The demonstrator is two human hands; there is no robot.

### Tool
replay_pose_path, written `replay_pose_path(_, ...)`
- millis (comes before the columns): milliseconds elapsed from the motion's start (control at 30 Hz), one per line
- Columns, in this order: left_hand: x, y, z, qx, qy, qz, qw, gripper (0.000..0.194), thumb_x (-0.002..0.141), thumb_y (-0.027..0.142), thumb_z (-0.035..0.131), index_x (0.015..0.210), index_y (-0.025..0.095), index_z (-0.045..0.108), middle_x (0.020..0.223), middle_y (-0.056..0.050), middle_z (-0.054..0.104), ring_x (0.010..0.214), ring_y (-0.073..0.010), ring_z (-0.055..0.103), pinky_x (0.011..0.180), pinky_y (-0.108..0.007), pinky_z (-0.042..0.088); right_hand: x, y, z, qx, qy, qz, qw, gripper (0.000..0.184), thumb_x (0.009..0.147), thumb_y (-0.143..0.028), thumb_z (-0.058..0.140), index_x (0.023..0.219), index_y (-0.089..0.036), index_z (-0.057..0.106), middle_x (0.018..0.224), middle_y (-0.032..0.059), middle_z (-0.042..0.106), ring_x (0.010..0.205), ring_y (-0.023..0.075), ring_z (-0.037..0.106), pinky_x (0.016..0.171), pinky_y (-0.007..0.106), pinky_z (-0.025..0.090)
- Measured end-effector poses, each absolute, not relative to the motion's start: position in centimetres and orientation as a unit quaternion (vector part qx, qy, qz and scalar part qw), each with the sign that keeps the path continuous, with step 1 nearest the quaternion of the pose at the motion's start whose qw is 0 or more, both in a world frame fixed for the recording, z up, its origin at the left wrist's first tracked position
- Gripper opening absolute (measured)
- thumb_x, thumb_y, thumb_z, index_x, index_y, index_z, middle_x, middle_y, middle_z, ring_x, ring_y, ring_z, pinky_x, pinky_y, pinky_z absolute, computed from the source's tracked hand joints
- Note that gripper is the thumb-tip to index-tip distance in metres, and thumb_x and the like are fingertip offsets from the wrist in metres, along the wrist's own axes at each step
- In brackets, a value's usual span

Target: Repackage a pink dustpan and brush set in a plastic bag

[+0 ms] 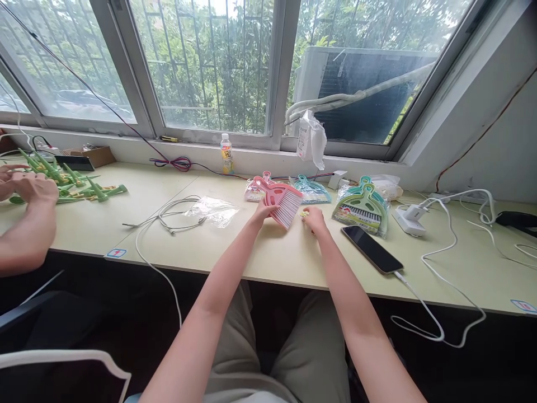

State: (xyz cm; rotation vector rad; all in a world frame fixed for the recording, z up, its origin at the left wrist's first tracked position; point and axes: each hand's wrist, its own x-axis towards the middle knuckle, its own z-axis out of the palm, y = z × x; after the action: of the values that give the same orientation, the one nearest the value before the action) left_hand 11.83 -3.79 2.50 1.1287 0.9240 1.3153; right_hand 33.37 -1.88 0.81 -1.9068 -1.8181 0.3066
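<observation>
My left hand (265, 212) is closed around the lower left edge of a pink hand brush and dustpan set (274, 196), tilted above the table with its pale bristles facing right. Beside it, my right hand (315, 220) has its fingers pinched together. A small yellow-green bit (304, 213) shows at those fingertips, too small to name. Behind the pink set lie another pink wrapped set (254, 191) and a blue wrapped set (311, 191). Green dustpan sets (363, 210) in clear wrapping rest to the right of my right hand.
A phone (373, 249) on a white cable lies near the table's front edge, left of a power strip (409, 221). Coiled grey cable (180, 215) and clear plastic wrap (213, 211) lie to the left. A bottle (226, 154) stands at the back. Another person's hands (31, 187) handle green pieces (98, 190).
</observation>
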Motion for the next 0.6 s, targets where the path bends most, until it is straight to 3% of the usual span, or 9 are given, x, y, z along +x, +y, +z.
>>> replay_pose_path(100, 11.9, -3.6, 2.4, 0.483, 0.390, 0.550, 0.558, 0.067, 0.050, 0.023, 0.085, 0.112, 0.023, 0.060, 0.114, -0.009, 0.068, 0.109, -0.0323, 0.064, 0.089, -0.048, 0.056, 33.8, -1.5, 0.6, -0.707, -0.655, 0.124, 0.236, 0.040, 0.074, -0.012, 0.074, 0.114, -0.013, 0.072, 0.121, 0.0164, 0.068, 0.123, 0.0292, 0.059, 0.099, 0.036, 0.049)
replay_pose_path(200, 12.0, -3.5, 2.3, 0.483, 0.397, 0.543, 0.561, 0.067, 0.049, 0.022, 0.084, 0.112, 0.023, 0.060, 0.115, -0.009, 0.068, 0.110, -0.0329, 0.064, 0.085, -0.046, 0.057, 34.1, -1.6, 0.4, -0.701, -0.652, 0.132, 0.258, 0.035, 0.070, -0.013, 0.077, 0.104, -0.016, 0.072, 0.115, 0.0168, 0.067, 0.118, 0.0309, 0.060, 0.085, 0.037, 0.054)
replay_pose_path(367, 12.0, -3.8, 2.4, 0.496, 0.394, 0.536, 0.558, 0.064, 0.050, 0.024, 0.083, 0.110, 0.023, 0.062, 0.115, -0.010, 0.069, 0.110, -0.0333, 0.064, 0.083, -0.045, 0.057, 34.3, -2.1, 0.5, -0.716, -0.603, 0.162, 0.313, 0.051, 0.066, -0.016, 0.082, 0.114, -0.018, 0.066, 0.127, 0.0208, 0.059, 0.116, 0.0323, 0.060, 0.068, 0.034, 0.057)
replay_pose_path(467, 12.0, -4.1, 2.5, 0.498, 0.392, 0.536, 0.558, 0.063, 0.051, 0.025, 0.084, 0.110, 0.024, 0.063, 0.117, -0.010, 0.069, 0.111, -0.0332, 0.064, 0.084, -0.045, 0.057, 34.4, -2.0, 1.0, -0.733, -0.583, 0.192, 0.293, 0.060, 0.063, -0.012, 0.084, 0.119, -0.018, 0.063, 0.128, 0.0211, 0.060, 0.117, 0.0335, 0.060, 0.069, 0.035, 0.057)
replay_pose_path(600, 12.0, -4.3, 2.8, 0.494, 0.400, 0.529, 0.562, 0.065, 0.052, 0.023, 0.082, 0.113, 0.023, 0.062, 0.120, -0.010, 0.068, 0.113, -0.0330, 0.063, 0.085, -0.043, 0.057, 34.6, -1.6, 1.3, -0.720, -0.612, 0.193, 0.263, 0.045, 0.065, -0.011, 0.083, 0.107, -0.016, 0.066, 0.107, 0.0175, 0.069, 0.112, 0.0308, 0.064, 0.081, 0.038, 0.056)
